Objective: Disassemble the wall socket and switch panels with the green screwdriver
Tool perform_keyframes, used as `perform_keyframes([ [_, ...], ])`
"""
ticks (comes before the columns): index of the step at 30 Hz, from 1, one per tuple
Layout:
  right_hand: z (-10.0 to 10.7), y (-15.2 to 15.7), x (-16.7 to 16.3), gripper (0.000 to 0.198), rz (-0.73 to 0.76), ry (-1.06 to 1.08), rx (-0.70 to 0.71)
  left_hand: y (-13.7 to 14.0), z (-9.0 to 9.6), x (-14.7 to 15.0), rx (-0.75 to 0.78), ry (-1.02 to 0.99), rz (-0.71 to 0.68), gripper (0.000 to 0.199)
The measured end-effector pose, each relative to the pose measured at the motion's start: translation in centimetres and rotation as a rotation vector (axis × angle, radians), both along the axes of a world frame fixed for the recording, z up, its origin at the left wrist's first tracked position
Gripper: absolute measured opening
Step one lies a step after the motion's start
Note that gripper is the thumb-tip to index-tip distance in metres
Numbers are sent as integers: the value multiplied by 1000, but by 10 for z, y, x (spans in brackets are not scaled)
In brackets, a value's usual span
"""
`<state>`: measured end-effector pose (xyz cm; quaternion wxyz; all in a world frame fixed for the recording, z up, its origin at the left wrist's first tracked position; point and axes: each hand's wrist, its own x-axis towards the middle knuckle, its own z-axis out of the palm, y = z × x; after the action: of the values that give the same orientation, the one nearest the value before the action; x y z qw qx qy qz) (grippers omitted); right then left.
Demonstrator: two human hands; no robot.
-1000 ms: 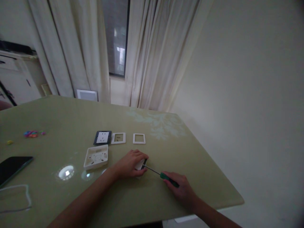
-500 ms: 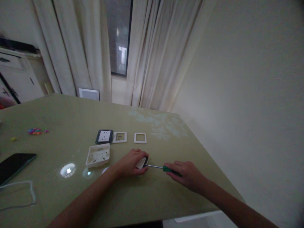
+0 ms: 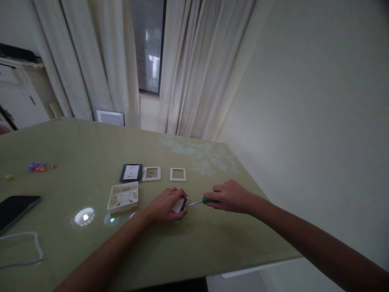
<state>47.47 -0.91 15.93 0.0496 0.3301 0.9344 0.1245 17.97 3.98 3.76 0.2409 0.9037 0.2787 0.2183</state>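
My left hand (image 3: 167, 205) grips a small white and black piece (image 3: 179, 205), perhaps a switch or socket module, just above the table; much of it is hidden by the fingers. My right hand (image 3: 227, 197) is wrapped round the green handle of a screwdriver (image 3: 194, 203). The shaft points left, and its tip meets the dark right edge of the held piece. Beyond my left hand lie a dark-framed wall socket (image 3: 131, 172), a white frame (image 3: 158, 173) with small screws inside it, and another white frame (image 3: 178, 174). An open white mounting box (image 3: 124, 197) sits to the left.
A phone (image 3: 15, 211) and a white cable (image 3: 38, 247) lie at the left of the green table (image 3: 91, 150). Small coloured pieces (image 3: 39, 166) are scattered at the far left. Curtains (image 3: 188, 81) hang behind, and a wall (image 3: 319, 121) rises at the right.
My right hand has risen, tilting the screwdriver so its handle sits higher than its tip. My left hand still grips the piece in nearly the same place. The view has shifted slightly.
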Motion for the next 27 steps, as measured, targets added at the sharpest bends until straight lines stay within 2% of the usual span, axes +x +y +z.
perform_keyframes([
  [2, -19, -7, 11, 33, -114, 201, -159, 0, 0, 0, -2, -4, 7, 42],
  [4, -41, -19, 18, 40, -257, 494, -324, 0, 0, 0, 1, -5, 7, 42],
  [9, -86, -46, 17, 46, -379, 723, -372, 1, 1, -1, 12, 2, -2, 42],
  [17, -121, -66, 5, 49, -599, 939, -402, 3, -1, -2, 3, -6, 0, 43],
  [20, -124, -70, 2, 51, -651, 960, -382, 3, -2, -2, -1, -9, 0, 43],
  [22, -118, -69, 4, 50, -651, 952, -389, 3, -2, -2, -2, -7, 4, 43],
  [25, -95, -60, 9, 43, -532, 786, -373, 4, -3, -2, 0, -2, 8, 44],
  [27, -73, -51, 11, 39, -385, 558, -229, 4, -4, -1, 2, 1, 14, 45],
])
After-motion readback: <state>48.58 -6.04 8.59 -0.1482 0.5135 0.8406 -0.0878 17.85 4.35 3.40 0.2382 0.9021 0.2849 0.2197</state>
